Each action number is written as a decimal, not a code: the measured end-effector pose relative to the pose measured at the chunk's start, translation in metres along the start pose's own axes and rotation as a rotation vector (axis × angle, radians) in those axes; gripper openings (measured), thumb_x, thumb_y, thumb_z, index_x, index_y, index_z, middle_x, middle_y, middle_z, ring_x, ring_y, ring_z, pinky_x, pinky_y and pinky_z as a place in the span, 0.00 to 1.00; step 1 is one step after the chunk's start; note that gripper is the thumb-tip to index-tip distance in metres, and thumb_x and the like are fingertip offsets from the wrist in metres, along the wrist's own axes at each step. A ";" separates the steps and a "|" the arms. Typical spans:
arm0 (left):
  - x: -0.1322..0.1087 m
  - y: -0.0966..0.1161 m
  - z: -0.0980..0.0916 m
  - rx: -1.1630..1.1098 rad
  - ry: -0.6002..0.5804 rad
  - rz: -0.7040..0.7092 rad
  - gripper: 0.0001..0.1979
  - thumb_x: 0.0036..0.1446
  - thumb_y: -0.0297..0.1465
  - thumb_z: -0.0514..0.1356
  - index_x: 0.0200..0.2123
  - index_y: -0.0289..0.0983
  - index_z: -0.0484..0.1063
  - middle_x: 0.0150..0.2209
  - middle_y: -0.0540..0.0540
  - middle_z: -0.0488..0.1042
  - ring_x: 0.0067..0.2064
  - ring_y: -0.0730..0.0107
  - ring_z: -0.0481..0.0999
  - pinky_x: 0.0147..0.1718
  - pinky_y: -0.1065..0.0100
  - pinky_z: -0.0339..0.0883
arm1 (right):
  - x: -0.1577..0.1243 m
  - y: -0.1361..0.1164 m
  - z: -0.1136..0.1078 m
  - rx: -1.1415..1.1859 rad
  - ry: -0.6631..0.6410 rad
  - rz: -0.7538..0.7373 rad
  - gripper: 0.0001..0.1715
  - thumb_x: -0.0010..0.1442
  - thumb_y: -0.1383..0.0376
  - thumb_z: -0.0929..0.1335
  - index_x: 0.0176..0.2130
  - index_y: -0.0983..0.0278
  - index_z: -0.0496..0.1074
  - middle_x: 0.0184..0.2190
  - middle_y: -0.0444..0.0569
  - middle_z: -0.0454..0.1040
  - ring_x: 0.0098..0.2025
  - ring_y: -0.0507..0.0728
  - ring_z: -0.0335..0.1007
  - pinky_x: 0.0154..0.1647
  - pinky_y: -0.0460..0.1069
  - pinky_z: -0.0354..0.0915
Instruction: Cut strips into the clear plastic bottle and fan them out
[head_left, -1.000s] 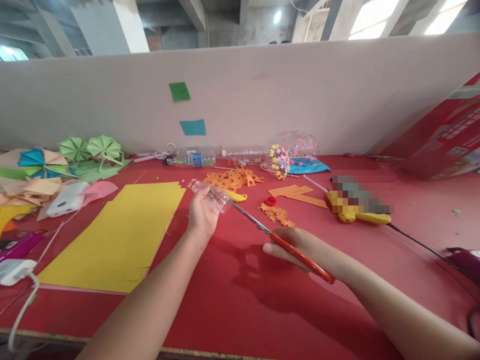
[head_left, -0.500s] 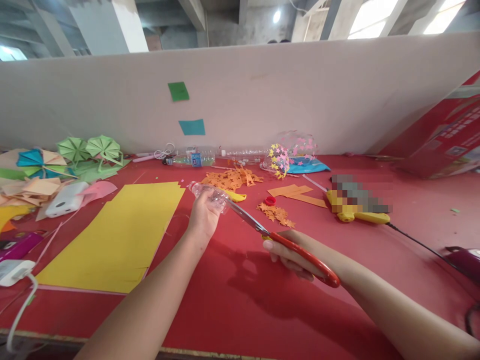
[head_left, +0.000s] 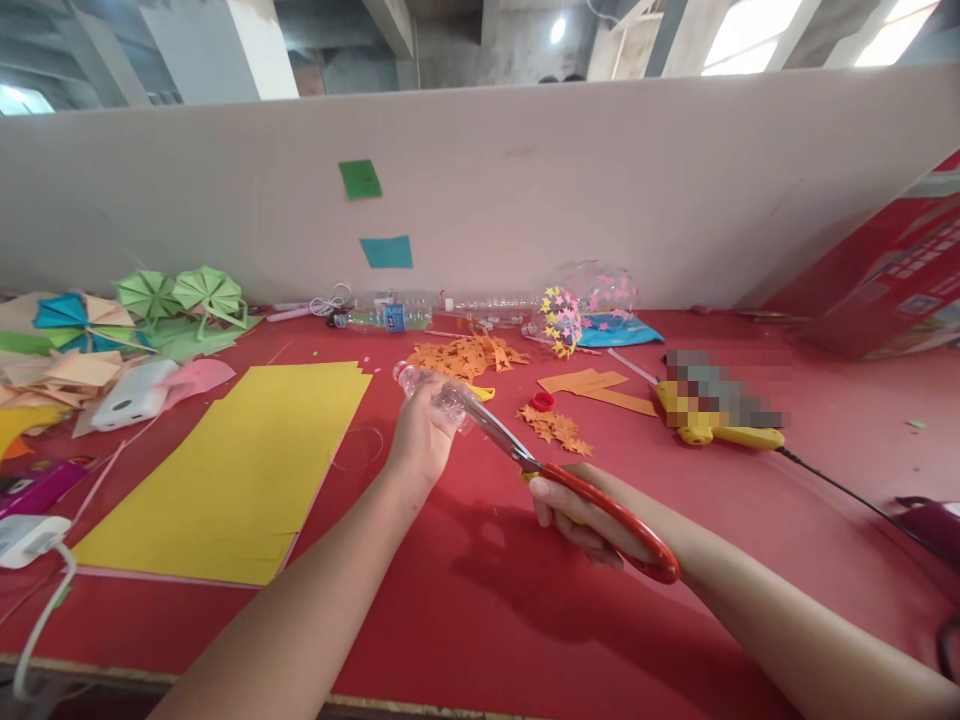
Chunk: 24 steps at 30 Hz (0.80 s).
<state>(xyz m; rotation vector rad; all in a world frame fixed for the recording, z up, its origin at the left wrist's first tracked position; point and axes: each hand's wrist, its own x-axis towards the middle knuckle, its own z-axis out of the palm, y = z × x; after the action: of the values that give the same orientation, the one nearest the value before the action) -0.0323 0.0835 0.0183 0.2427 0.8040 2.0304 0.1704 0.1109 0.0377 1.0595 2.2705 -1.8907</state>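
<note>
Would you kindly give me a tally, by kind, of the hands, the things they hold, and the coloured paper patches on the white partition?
Hands (left hand, right hand): 2
Clear plastic bottle: 1
Red-handled scissors: 1
Green patch: 1
Blue patch: 1
Total: 6

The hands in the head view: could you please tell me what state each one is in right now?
Left hand: closed around a clear plastic bottle.
Right hand: closed on the red-handled scissors.
</note>
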 end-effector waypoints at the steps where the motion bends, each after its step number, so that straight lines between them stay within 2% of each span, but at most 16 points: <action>1: -0.001 -0.001 0.001 -0.003 0.002 0.002 0.04 0.51 0.23 0.58 0.30 0.36 0.66 0.27 0.50 0.71 0.33 0.72 0.74 0.44 0.64 0.69 | 0.000 0.000 0.000 0.003 0.000 0.000 0.32 0.51 0.36 0.64 0.25 0.62 0.64 0.09 0.34 0.55 0.12 0.46 0.52 0.17 0.45 0.58; 15: -0.001 0.000 0.001 0.008 0.050 0.014 0.05 0.50 0.25 0.59 0.32 0.37 0.66 0.29 0.49 0.72 0.35 0.70 0.74 0.46 0.62 0.66 | -0.001 0.000 0.003 0.014 0.008 0.018 0.34 0.48 0.34 0.65 0.25 0.63 0.63 0.10 0.33 0.55 0.12 0.46 0.52 0.18 0.45 0.58; 24: -0.001 0.000 0.002 0.010 0.042 0.049 0.07 0.50 0.23 0.59 0.32 0.38 0.65 0.29 0.50 0.71 0.34 0.71 0.74 0.44 0.63 0.66 | -0.002 -0.005 0.007 -0.016 0.030 0.055 0.33 0.52 0.36 0.63 0.25 0.62 0.62 0.08 0.33 0.54 0.11 0.45 0.50 0.16 0.44 0.56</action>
<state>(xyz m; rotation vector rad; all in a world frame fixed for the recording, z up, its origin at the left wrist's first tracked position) -0.0306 0.0836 0.0195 0.2281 0.8417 2.0834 0.1665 0.1040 0.0413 1.1437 2.2431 -1.8462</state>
